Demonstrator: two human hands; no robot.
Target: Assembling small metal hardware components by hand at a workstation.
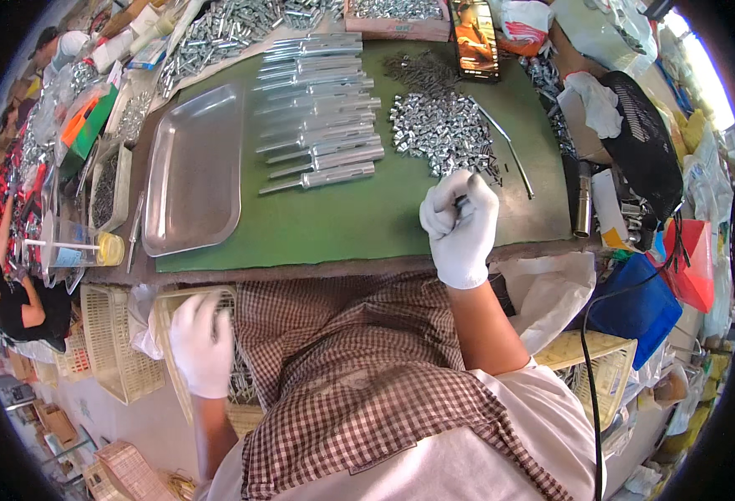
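My right hand, in a white glove, is closed just in front of a heap of small silver metal pieces. A small dark bit shows between its fingertips, too little to name. My left hand, gloved the same way, hangs below the table edge over a cream plastic basket; motion smears its fingers. On the green mat lies a column of silver metal rods with thick sleeves, side by side. Behind the heap is a patch of dark screws.
A shallow metal tray lies left of the rods. A thin metal rod and a phone are at the right. More metal parts cover the back. A black cable hangs on the right. Other people are at far left.
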